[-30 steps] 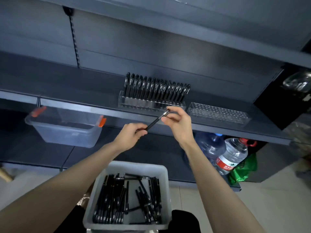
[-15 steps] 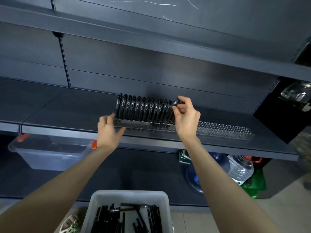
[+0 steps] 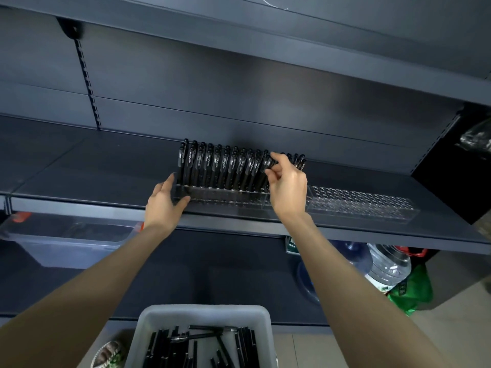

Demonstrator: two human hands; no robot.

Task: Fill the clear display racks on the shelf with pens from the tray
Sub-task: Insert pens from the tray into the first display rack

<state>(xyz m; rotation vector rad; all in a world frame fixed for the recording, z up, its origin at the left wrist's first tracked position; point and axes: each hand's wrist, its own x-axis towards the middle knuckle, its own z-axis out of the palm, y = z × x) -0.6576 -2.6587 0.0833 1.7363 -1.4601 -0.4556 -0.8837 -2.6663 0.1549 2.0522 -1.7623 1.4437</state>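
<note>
Closest to the person is one grey tray. It holds a pile of loose black pens, too jumbled to count. Lower down and further back there is one clear bin on the left. On the right are two water bottles and one green bag.

Next come the two hands, both up at the shelf. A second ago they held one pen together, out in front of the shelf's front edge. Now the left hand has let go. Its fingers are straight and touch the left end of the first rack, I think to keep it from sliding. The right hand has carried the pen in hand up to that rack. It pinches the pen near the top, in among the standing pens towards the right end. I cannot tell if the tip is down in its hole yet. This means one more pen is almost put away.

There are two clear racks, side by side along the front edge of the shelf. The first looks nearly full. Its pens stand tight together, so I cannot count them for sure. The second rack, just to the right, has no pens, only rows of holes. So I think about half the job is left, and the next pens will soon go there.
</note>
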